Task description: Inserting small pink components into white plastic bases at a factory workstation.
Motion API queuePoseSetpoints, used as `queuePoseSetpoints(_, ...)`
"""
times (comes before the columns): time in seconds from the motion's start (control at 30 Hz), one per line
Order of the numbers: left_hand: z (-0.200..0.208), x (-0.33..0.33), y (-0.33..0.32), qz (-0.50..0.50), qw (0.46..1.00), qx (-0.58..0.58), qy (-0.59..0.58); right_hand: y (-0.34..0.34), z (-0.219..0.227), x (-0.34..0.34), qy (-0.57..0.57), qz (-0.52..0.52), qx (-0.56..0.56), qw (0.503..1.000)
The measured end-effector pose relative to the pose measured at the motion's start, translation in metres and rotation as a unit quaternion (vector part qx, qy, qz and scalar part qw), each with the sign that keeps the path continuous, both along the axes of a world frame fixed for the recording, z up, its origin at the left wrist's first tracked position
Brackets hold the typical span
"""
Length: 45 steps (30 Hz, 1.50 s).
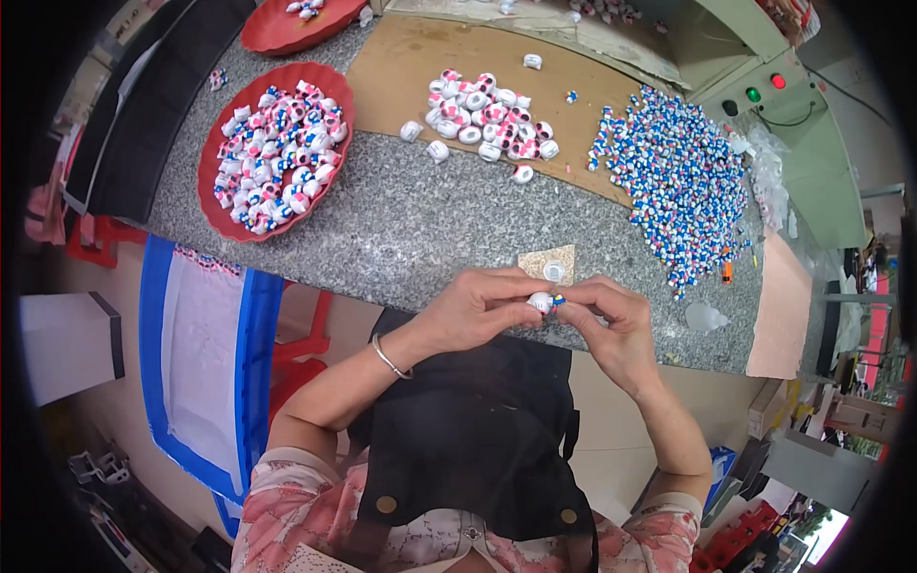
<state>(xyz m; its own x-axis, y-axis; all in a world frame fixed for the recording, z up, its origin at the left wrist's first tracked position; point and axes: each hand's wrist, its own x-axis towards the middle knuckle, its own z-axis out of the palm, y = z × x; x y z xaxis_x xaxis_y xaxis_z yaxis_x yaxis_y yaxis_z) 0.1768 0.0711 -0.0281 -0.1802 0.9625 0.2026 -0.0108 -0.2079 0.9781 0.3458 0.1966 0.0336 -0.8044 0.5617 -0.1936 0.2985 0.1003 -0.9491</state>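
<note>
The left hand (475, 310) pinched a small white bead (541, 303) at the desk's (401, 220) near edge. The right hand (611, 320) gripped a tiny blue-and-red piece (558, 300) touching it.

bright even daylight | soft shadows | sharp centre | fisheye bending, dark vignette at rim

Head view, steeply down over worktable (401, 220)
</note>
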Motion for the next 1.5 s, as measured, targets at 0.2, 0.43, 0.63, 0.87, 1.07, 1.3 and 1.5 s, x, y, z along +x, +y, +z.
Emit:
queuePoseSetpoints(0.2,0.006,-0.004,-0.007,-0.076,0.985,-0.069,-0.14,-0.011,0.008,-0.012,0.049,0.077,0.187,0.978)
queuePoseSetpoints(0.43,0.002,-0.013,-0.014,-0.039,0.99,-0.029,-0.131,-0.015,0.002,-0.026,0.071,0.074,0.213,0.972)
queuePoseSetpoints(0.63,-0.001,-0.03,-0.022,-0.025,0.998,-0.029,-0.054,-0.013,-0.006,-0.035,0.091,0.075,0.274,0.954)
queuePoseSetpoints(0.87,-0.001,-0.029,-0.03,0.004,1.0,-0.002,-0.029,-0.016,-0.002,-0.04,0.1,0.12,0.311,0.937)
queuePoseSetpoints(1.07,-0.011,-0.03,-0.024,0.036,0.993,0.008,-0.116,-0.018,-0.011,-0.044,0.092,0.078,0.226,0.966)
queuePoseSetpoints(1.3,-0.002,-0.038,-0.027,0.079,0.991,0.006,-0.112,-0.023,-0.011,-0.057,0.09,0.052,0.145,0.984)
queuePoseSetpoints(1.5,0.0,-0.033,-0.033,0.173,0.98,0.068,0.074,-0.031,-0.011,-0.069,0.097,0.036,0.295,0.95)
